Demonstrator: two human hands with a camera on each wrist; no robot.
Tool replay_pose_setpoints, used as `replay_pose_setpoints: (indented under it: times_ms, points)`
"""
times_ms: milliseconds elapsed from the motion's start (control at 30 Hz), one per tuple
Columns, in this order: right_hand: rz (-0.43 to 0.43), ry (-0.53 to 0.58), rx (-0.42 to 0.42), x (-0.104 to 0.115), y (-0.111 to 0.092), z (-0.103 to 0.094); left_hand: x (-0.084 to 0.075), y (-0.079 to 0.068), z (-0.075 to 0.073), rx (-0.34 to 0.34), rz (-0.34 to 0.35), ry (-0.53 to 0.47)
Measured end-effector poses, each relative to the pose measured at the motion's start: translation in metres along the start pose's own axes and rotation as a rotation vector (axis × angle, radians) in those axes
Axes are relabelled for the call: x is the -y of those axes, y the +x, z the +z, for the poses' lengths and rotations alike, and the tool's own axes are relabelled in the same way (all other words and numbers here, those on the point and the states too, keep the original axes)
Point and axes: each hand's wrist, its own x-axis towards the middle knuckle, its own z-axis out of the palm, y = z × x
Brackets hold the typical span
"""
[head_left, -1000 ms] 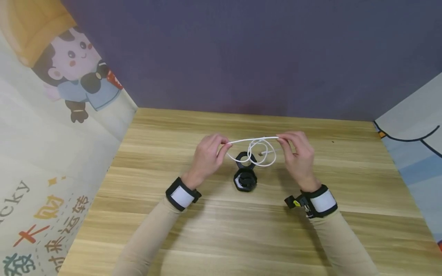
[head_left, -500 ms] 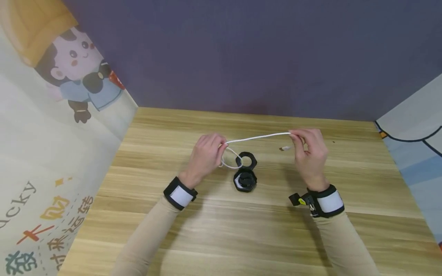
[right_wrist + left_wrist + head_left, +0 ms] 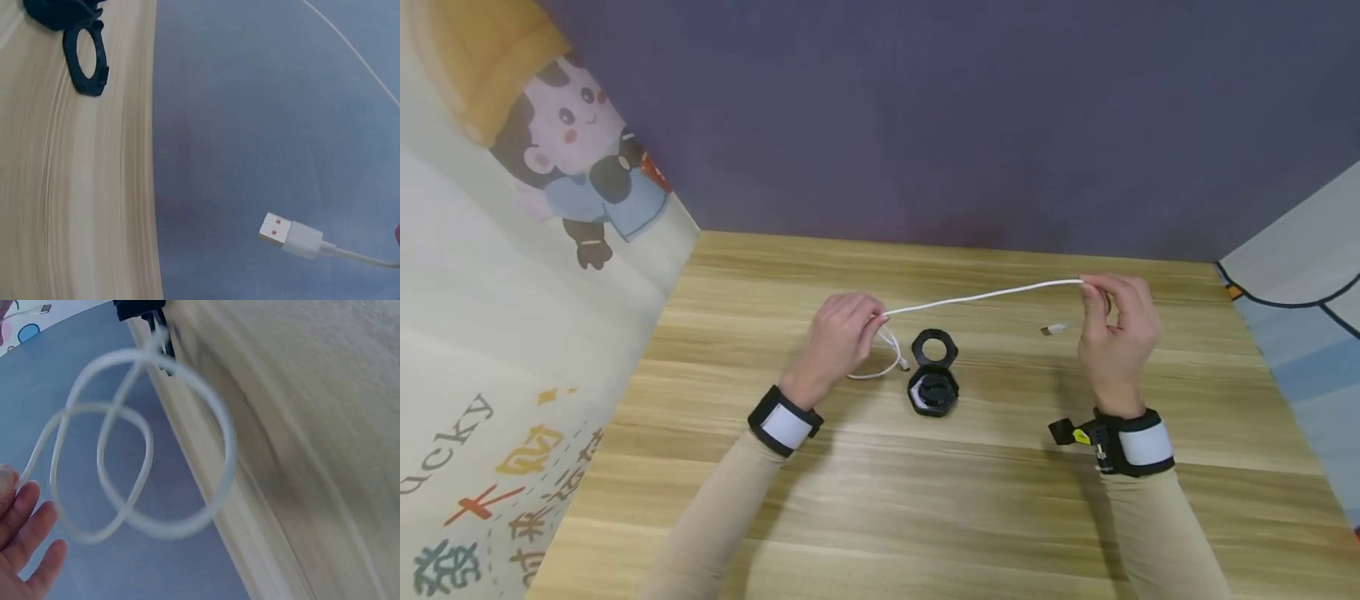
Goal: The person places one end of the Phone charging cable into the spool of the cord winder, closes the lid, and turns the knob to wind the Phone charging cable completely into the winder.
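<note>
A white USB cable stretches in the air between both hands, rising slightly to the right. My left hand pinches it between thumb and fingers, and loops of the cable hang below that hand. A small dark-tipped cable end shows beside the loop. My right hand pinches the cable farther along, and its USB plug sticks out to the left of that hand. Between the hands, on the table, stands a black octagonal case with its ring-shaped lid flipped back.
The wood-grain table ends at a dark blue-grey backdrop. A printed cartoon sheet borders the left side, and another pale printed sheet the right. Black bands with white patches circle both wrists.
My right hand has moved to the right, lengthening the straight stretch of cable. The loops between the hands have shrunk toward my left hand, which has shifted slightly left. The case stays put.
</note>
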Motion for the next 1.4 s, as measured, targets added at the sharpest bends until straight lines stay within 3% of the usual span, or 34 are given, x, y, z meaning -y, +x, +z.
replay_pose_setpoints:
  times_ms: [367, 900, 1100, 1400]
  points:
    - [0.091, -0.050, -0.104, -0.031, 0.004, -0.015, -0.002, -0.002, 0.002, 0.154, 0.045, 0.180]
    - [0.162, -0.073, -0.128, -0.030, 0.010, -0.031, 0.000, -0.007, 0.002, 0.085, 0.028, -0.030]
    - [0.204, -0.084, -0.160, -0.035, 0.009, -0.035, 0.003, -0.011, 0.000, 0.095, 0.002, -0.012]
    - [0.235, -0.121, -0.187, -0.040, 0.010, -0.044, 0.009, -0.017, -0.005, 0.146, 0.006, 0.095]
